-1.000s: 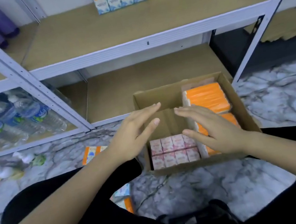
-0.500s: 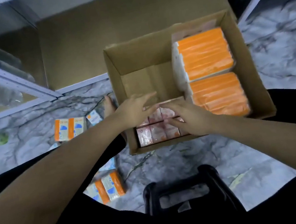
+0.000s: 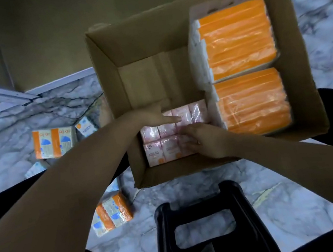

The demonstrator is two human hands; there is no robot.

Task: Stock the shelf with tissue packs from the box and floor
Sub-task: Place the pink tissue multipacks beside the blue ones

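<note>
Both hands are inside the cardboard box (image 3: 108, 74), at its near-left corner. The left hand (image 3: 155, 116) lies on the far row of the pink tissue packs (image 3: 158, 146), one finger stretched straight across their tops; its other fingers are out of sight, so whether it has a hold on the packs cannot be told. The right hand (image 3: 204, 139) rests on the near right part of the same block, fingers bent down over the wrapping; whether they actually pinch a pack cannot be told either. The two hands are close together but do not touch.

The pink tissue packs sit in two rows against the box's near wall. Along the box's right side stand two orange tissue bundles (image 3: 237, 39), one behind the other, just beside the pink block. The far-left part of the box floor shows bare cardboard.

Left of the box, on the marble floor (image 3: 213, 183), lies an orange-and-white tissue pack (image 3: 53, 143), with smaller packs near it. A second orange-and-white pack (image 3: 112, 213) lies off the box's near-left corner. A black stool (image 3: 204, 213) stands on the near side of the box. The shelf rail (image 3: 1, 96) runs beyond the box's left side.
</note>
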